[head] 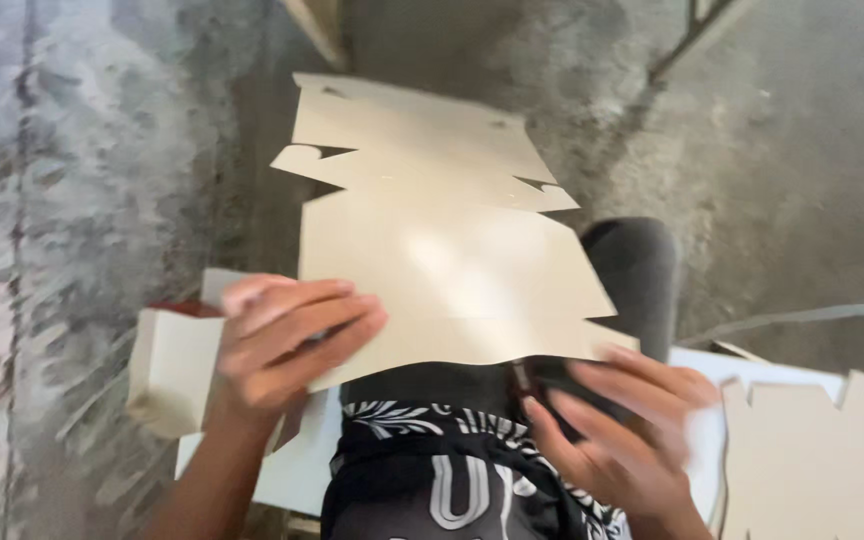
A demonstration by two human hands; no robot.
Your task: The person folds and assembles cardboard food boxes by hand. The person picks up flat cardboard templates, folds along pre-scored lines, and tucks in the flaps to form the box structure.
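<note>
Cardboard sheet (452, 260), flat and notched, pinched at its near-left edge by my left hand (287, 340); right hand (617, 425) blurred, grip unclear.

Concrete floor (802, 180) — grey cable (802, 318)

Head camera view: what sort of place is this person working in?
Probably a small box-making workshop. The floor is bare, rough concrete; both hands, left hand and right hand, grip a flat die-cut cardboard blank, and more cut blanks lie to the right.
</note>
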